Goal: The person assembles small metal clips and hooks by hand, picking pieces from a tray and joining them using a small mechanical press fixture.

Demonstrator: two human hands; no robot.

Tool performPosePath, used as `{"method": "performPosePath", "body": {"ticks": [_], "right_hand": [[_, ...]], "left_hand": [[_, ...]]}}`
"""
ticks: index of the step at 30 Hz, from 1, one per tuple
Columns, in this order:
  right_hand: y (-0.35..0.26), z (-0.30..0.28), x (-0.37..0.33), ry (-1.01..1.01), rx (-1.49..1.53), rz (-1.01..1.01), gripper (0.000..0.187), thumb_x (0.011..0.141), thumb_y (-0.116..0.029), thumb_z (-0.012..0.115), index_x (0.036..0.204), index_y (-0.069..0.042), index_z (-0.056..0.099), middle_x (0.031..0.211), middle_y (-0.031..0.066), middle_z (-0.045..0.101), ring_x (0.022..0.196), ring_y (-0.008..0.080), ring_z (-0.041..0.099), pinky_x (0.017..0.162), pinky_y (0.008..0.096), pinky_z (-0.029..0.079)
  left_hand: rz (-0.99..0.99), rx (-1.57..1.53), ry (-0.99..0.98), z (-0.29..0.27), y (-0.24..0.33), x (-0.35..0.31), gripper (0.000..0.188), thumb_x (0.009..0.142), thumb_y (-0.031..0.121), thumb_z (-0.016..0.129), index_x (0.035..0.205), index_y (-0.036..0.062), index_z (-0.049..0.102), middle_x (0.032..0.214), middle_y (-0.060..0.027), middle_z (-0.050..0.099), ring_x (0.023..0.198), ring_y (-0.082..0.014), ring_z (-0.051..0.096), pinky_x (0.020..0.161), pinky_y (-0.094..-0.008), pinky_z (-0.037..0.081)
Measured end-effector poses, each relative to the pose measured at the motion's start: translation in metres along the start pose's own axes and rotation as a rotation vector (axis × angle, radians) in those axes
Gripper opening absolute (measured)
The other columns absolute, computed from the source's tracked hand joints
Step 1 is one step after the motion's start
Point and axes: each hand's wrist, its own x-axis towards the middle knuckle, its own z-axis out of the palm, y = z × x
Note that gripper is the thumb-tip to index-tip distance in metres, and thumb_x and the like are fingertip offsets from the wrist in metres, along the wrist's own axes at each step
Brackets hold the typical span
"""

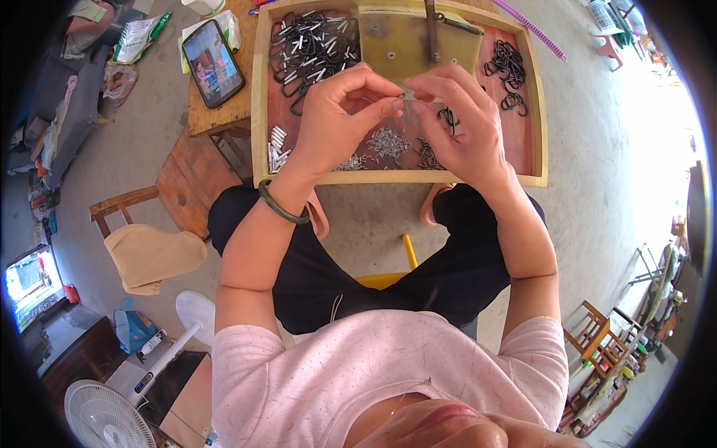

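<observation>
Over a wooden-framed tray (258, 97), my left hand (336, 112) and my right hand (467, 123) meet fingertip to fingertip. Both pinch at a small dark, thin metal piece (405, 95), too small to name surely. Beneath them lies a pile of tiny silver metal parts (389, 143). Black clips with silver bars (317, 45) fill the far left corner, and short silver tubes (278, 142) lie at the near left. Black metal hooks (508, 67) are heaped on the right. A yellow board (381, 46) with a dark metal rod (432, 30) sits at the far side.
A phone (213, 63) showing a picture rests on a wooden table left of the tray. A wooden chair (198, 168) stands at the left, with a white fan (108, 414) at the lower left. My knees are under the tray's near edge.
</observation>
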Motion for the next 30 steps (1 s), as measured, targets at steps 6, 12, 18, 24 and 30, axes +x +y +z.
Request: {"method": "performPosePath", "body": {"ticks": [6,12,18,24,30], "right_hand": [[0.004,0.003,0.003,-0.016,0.029,-0.024,0.017,0.086,-0.001,0.072,0.103,-0.004,0.071,0.088,0.0094,0.066,0.073,0.0293,0.067,0.065,0.0367,0.055],[0.017,0.002,0.053,-0.143,-0.191,0.111,0.014,0.093,-0.014,0.067,0.104,-0.006,0.072,0.081,0.0105,0.070,0.073,0.0287,0.070,0.063,0.0368,0.055],[0.029,0.007,0.105,-0.248,-0.466,0.043,0.016,0.094,-0.017,0.058,0.101,-0.008,0.070,0.079,0.0224,0.070,0.079,0.0435,0.069,0.071,0.0530,0.053],[0.042,0.017,0.120,-0.417,-0.566,0.057,0.019,0.094,-0.016,0.055,0.097,-0.006,0.071,0.078,0.0221,0.070,0.072,0.0422,0.069,0.067,0.0512,0.055],[0.016,0.014,0.127,-0.366,-0.144,0.449,0.019,0.095,-0.009,0.050,0.096,-0.003,0.068,0.065,0.0112,0.067,0.048,0.0201,0.062,0.047,0.0368,0.050]], "left_hand": [[0.075,0.009,-0.035,-0.004,-0.001,-0.001,0.013,0.090,0.000,0.077,0.101,-0.0020,0.072,0.094,-0.0004,0.066,0.082,-0.0071,0.069,0.069,-0.0205,0.054],[0.002,0.094,0.219,-0.009,0.006,0.007,0.039,0.091,-0.002,0.075,0.128,-0.0003,0.062,0.119,-0.0066,0.066,0.098,-0.0118,0.070,0.088,-0.0249,0.056],[0.011,0.001,0.406,-0.051,0.008,0.023,0.043,0.093,0.019,0.078,0.129,0.0011,0.063,0.118,-0.0053,0.068,0.094,-0.0126,0.072,0.077,-0.0229,0.049],[0.017,-0.037,0.422,-0.052,0.013,0.021,0.040,0.094,0.025,0.078,0.124,0.0006,0.066,0.113,-0.0043,0.069,0.093,-0.0115,0.071,0.076,-0.0228,0.046],[0.027,-0.036,0.391,-0.055,0.012,0.020,0.037,0.095,0.025,0.077,0.121,0.0013,0.067,0.111,-0.0035,0.070,0.093,-0.0104,0.071,0.076,-0.0222,0.045]]}}
